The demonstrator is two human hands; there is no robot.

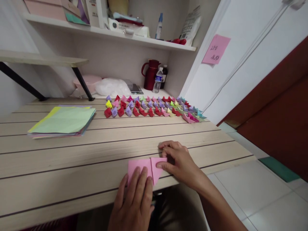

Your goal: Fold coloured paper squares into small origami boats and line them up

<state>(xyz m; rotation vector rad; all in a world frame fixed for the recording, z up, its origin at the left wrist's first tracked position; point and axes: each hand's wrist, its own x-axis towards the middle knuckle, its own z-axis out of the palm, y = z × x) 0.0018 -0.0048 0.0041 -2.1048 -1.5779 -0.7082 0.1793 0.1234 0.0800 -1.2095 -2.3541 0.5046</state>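
Note:
A folded sheet of pink paper (138, 163) lies near the front edge of the wooden table, its right part turned over into a triangular flap. My left hand (135, 197) rests flat on the paper's left half, fingers stretched out. At the right corner, my right hand (177, 160) has its thumb on the flap and its other fingers curled beside it, gripping the paper there. The undersides of those fingers are partly hidden. Farther back stand rows of small folded paper boats (143, 111) in red, purple, pink, yellow and blue.
A stack of coloured paper (64, 120) lies at the left, pale green on top. Behind the boats are a water bottle (158, 80), a dark red jug (151, 74) and a white plastic bag (112, 86). A small raised stand (43, 59) is at the back left.

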